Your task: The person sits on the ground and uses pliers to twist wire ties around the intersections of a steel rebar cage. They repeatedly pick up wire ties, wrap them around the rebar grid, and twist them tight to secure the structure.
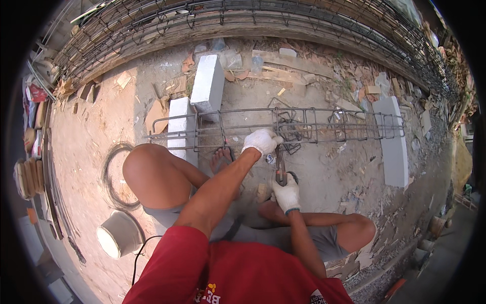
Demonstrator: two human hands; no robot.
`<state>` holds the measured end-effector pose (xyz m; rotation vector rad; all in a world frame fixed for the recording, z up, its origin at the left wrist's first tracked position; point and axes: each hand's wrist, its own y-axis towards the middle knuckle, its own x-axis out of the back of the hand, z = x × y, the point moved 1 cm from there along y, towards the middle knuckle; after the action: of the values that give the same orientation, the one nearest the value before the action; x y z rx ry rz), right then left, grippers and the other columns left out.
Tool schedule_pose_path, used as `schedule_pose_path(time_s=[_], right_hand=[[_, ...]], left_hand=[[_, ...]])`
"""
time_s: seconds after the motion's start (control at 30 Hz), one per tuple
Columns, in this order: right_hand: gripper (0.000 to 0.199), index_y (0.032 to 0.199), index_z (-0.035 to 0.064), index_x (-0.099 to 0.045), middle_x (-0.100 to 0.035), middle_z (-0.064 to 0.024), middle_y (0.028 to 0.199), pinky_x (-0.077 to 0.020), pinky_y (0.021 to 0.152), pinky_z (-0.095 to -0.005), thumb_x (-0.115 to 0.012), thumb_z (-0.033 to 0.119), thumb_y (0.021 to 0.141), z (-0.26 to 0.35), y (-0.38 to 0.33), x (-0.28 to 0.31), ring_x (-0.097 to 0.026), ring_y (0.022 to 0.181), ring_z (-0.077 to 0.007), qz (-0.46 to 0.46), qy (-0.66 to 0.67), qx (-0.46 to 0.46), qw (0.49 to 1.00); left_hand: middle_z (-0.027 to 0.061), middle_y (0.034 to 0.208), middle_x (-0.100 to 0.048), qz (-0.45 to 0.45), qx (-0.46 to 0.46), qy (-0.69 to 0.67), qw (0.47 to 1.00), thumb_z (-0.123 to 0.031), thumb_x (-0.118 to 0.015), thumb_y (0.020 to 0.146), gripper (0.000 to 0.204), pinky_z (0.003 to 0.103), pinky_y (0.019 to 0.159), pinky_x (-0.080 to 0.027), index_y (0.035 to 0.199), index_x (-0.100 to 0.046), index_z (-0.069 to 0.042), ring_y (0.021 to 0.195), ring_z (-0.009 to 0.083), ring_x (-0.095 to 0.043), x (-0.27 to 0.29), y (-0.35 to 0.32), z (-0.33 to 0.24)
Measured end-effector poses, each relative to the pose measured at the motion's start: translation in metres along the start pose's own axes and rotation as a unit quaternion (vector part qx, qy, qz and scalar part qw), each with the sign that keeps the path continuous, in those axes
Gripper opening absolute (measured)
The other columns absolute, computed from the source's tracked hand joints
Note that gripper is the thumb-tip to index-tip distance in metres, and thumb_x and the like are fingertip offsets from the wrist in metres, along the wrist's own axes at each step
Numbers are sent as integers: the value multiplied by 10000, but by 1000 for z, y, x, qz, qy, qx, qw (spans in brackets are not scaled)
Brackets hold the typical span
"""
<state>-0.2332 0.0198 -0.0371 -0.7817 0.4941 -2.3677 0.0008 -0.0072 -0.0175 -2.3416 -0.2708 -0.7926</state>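
A long rebar cage [324, 124] lies across in front of me, its bars joined by square stirrups. My left hand [261, 141], in a white knit glove, is closed at the cage's near bar beside a middle stirrup; its curled fingers hide the exact grip. In my right hand [286, 193], also gloved, is a pair of pliers [280, 166], jaws pointing up toward that stirrup and the left fingertips. Beneath the cage sits a dark tangle of bent stirrups [289, 127]. White blocks [182, 124] support its left end, and another white block [393, 142] its right.
A coil of wire [107, 175] lies by my left knee, near a pale bucket [119, 234] tipped on its side. Another white block [207, 83] stands beyond the cage. Farther back, more rebar cages [243, 19] are stacked along a plank. Scraps litter the dirt ground.
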Motion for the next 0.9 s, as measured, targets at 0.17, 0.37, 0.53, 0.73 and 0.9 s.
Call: schedule_pose_path(time_s=[0.17,0.37,0.53,0.73,0.9], right_hand=[[451,1221,51,-591,-665,-59,853,-562,498,-352,-851,114,858,55,-9,65,-675,645,-173,222,148,-193,944],[530,1351,56,-553,-703,-195,1020,-592,685,-463,-728,318,924,60,-20,73,-740,804,-359,-65,-395,147,904],[442,1270,64,-590,-699,-195,1029,-580,701,-500,-670,378,969,60,-31,65,-724,830,-384,-123,-487,154,851],[372,1175,42,-684,-692,-172,830,-572,634,-473,-662,374,1009,23,-18,45,-694,665,-344,90,-5,-114,989],[388,1259,53,-688,-728,-163,887,-578,601,-417,-653,360,1024,25,-8,60,-721,687,-274,85,-76,-43,993]], left_hand=[[147,1195,-768,4,-11,-26,1000,-529,-648,931,445,491,995,-543,1178,-807,-196,1156,385,-707,-2,2,2],[162,1194,-764,-3,-2,-22,1000,-526,-662,925,437,476,986,-547,1156,-816,-189,1152,387,-707,1,2,-1],[195,1139,-764,-17,-11,-25,999,-519,-661,920,442,490,976,-545,1158,-811,-178,1129,410,-708,1,-2,0],[190,1173,-760,3,-12,-12,1000,-532,-651,930,460,485,992,-540,1187,-801,-181,1154,401,-702,0,-2,1],[183,1212,-753,-7,-8,-16,1000,-530,-644,937,466,471,1005,-538,1214,-797,-189,1167,386,-701,0,-4,-3]])
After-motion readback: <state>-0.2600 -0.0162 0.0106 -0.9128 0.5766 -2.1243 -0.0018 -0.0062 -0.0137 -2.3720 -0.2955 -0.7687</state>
